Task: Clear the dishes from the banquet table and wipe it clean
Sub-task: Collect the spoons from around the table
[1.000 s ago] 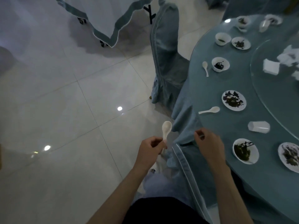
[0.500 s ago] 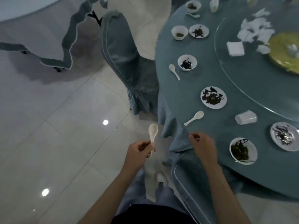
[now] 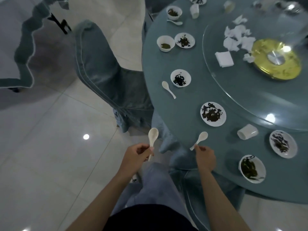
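Observation:
My left hand (image 3: pixel 135 155) grips the handle of a white ceramic spoon (image 3: pixel 153 135), held upright over the floor beside the table. My right hand (image 3: pixel 205 156) pinches the handle end of a second white spoon (image 3: pixel 201 138) lying near the edge of the round blue-clothed banquet table (image 3: pixel 186 104). Several white plates and bowls with dark food scraps stand along the rim, among them a plate (image 3: pixel 213 114) just beyond the spoon and a bowl (image 3: pixel 252 168) to the right. A third spoon (image 3: pixel 168 88) lies by a small bowl (image 3: pixel 180 78).
A white cup (image 3: pixel 247 133) lies on its side near the glass turntable (image 3: pixel 260 90), which carries crumpled napkins (image 3: pixel 236 38) and a gold centre disc (image 3: pixel 277 60). A blue-covered chair (image 3: pixel 100 75) stands left of the table. Another clothed table (image 3: pixel 18 52) stands at far left on tiled floor.
My right hand moved from the tablecloth's edge to the handle of the spoon lying on the table. The left hand kept its spoon. The view shifted so more of the table shows.

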{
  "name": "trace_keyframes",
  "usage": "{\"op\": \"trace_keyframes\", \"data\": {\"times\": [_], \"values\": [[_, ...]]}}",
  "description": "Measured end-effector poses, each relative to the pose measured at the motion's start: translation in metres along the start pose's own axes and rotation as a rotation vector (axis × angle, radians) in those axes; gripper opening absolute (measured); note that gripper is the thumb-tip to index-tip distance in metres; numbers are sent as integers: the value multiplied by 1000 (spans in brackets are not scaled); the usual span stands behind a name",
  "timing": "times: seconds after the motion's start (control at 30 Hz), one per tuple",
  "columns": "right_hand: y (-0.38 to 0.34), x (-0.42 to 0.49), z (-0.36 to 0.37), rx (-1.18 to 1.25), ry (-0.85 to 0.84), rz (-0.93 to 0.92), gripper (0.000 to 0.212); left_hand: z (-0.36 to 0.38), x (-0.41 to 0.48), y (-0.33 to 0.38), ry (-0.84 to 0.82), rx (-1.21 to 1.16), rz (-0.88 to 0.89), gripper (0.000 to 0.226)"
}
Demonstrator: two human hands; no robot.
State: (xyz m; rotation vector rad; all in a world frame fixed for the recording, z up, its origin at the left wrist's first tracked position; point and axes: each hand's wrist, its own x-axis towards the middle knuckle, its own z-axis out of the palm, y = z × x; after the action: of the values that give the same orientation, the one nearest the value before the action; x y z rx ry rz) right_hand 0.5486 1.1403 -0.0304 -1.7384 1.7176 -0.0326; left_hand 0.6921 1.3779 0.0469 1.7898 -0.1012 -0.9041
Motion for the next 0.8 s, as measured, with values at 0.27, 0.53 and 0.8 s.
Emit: {"op": "trace_keyframes", "data": {"times": [0.27,0.53,0.8], "values": [[-35,38,18,45,-77,-14,22,2,75,42,-20,-9,-59,6],[-142,50,10,427,-411,-261,10,14,150,87,37,-27,-159,10],[-236,53,15,463,-689,-428,4,12,186,124,45,-59,-92,12]]}}
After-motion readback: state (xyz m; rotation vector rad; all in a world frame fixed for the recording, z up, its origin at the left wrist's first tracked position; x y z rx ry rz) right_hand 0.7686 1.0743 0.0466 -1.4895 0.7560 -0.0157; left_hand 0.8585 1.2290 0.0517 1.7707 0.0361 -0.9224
